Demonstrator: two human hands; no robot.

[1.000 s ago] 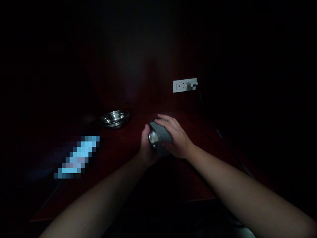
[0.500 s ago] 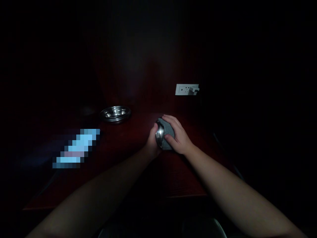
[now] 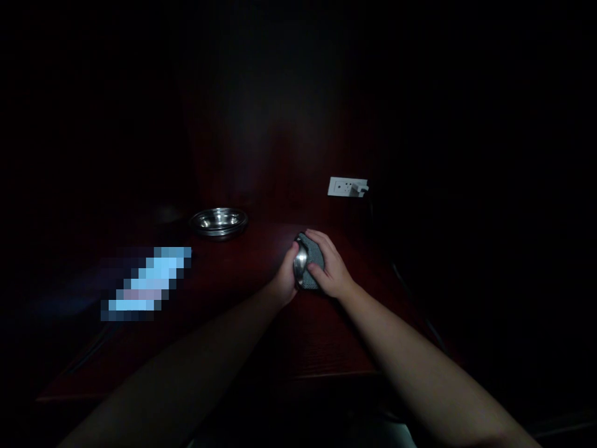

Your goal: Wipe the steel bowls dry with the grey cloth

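A shiny steel bowl (image 3: 301, 260), turned on its side, is gripped by my left hand (image 3: 285, 279), whose thumb lies over the rim. The left fingers are hidden behind the bowl. My right hand (image 3: 332, 264) presses a grey cloth (image 3: 315, 254) against the bowl's right side, thumb in front and fingers over the top. Both hands meet above the dark red table (image 3: 326, 339). Further back on the left, several similar steel bowls (image 3: 219, 231) sit nested together.
A lit, pixelated screen-like shape (image 3: 152, 283) lies at the left of the table. On the back wall is a white socket plate (image 3: 341, 186) with a plug in it. A thin cable (image 3: 436, 333) runs along the table's right side. The surroundings are very dark.
The camera view has tilted up slightly, so the socket and bowls appear lower. My hands keep hold of the bowl and cloth, with only a small shift.
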